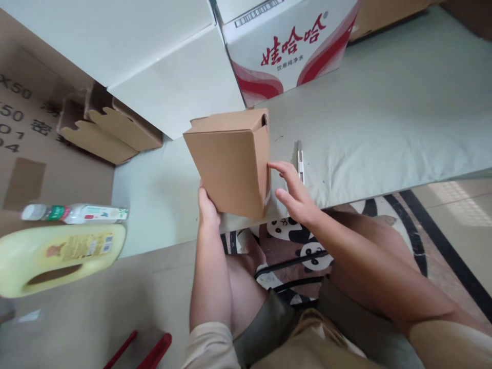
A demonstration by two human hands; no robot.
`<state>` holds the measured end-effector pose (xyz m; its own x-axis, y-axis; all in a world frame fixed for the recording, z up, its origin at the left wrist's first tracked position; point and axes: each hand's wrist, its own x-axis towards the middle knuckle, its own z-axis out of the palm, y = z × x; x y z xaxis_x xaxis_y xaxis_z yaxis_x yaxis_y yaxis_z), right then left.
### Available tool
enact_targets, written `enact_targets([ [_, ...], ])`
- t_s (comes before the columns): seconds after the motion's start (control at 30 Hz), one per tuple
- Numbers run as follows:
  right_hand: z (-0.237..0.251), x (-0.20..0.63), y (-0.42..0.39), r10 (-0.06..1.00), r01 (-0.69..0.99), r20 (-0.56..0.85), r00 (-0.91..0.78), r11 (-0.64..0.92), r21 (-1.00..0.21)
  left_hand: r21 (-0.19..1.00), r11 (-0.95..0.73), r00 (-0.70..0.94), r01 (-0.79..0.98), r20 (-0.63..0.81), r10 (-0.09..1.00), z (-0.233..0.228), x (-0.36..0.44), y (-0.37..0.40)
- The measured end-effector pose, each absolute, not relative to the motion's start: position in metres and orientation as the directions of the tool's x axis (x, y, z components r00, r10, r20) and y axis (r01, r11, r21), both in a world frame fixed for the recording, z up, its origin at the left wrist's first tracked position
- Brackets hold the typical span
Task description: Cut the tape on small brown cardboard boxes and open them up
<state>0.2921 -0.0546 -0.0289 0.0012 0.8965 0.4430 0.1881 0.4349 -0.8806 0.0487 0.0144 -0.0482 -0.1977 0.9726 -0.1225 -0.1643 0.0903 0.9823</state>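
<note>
A brown cardboard box (226, 166) is tilted near the front edge of the cloth-covered table, its top flap closed down with a small gap at the right corner. My left hand (208, 207) grips its lower left side, most of the fingers hidden behind it. My right hand (292, 193) is at the box's right side with the fingers apart, the index fingertip at or very near the cardboard. Just beyond that hand lies a white utility knife (300, 161) on the cloth.
A white carton with red lettering (288, 56) and a plain white box (184, 77) stand at the back. Folded cardboard boxes (111, 123) lean at left beside a large printed carton (23, 154). A clear bottle (88, 212) and a yellow jug (92, 251) are at far left.
</note>
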Motion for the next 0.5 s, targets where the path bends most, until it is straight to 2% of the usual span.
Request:
enact_targets([
  [0.07,-0.029,0.292,-0.055,0.896,0.195,0.445,-0.012,0.438,-0.877,0.973,0.109,-0.215,-0.203,-0.153,0.964,-0.044,0.052,0.013],
  [0.23,-0.029,0.293,-0.055,0.876,0.210,0.481,-0.032,0.477,-0.854,0.974,0.039,-0.218,-0.224,-0.089,0.972,-0.039,0.060,0.010],
  [0.37,-0.025,0.292,-0.057,0.815,0.244,0.576,-0.071,0.574,-0.782,0.961,0.077,-0.121,-0.265,-0.113,0.986,-0.041,0.065,0.005],
  [0.5,-0.016,0.292,-0.064,0.776,0.295,0.630,-0.008,0.604,-0.740,0.970,0.153,-0.046,-0.188,-0.165,0.985,-0.044,0.068,0.002],
])
